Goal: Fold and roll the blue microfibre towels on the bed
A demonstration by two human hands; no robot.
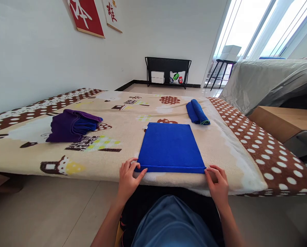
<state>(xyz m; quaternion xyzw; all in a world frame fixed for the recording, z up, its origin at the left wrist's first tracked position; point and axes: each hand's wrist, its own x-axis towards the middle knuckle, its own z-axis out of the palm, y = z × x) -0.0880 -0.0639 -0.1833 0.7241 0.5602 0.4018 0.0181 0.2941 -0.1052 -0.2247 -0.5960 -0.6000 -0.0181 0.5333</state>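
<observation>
A blue towel (pixel 171 145) lies flat on the patterned blanket, with a narrow fold along its near edge. My left hand (pixel 130 176) pinches the near left corner of that fold between thumb and fingers. At the near right corner, my right hand (pixel 217 181) closes thumb and fingertips on the fold's end. Beyond the towel to the right rests a rolled blue towel (pixel 198 112) with a green edge. To the left is a loose pile of purple and blue cloths (pixel 72 126).
The patterned blanket (pixel 133 137) covers a bed whose near edge is just before my lap. A cardboard box (pixel 282 120) and plastic-covered furniture (pixel 269 82) stand at the right. A black rack (pixel 168 67) is against the far wall, and a stool (pixel 222 70) is by the window.
</observation>
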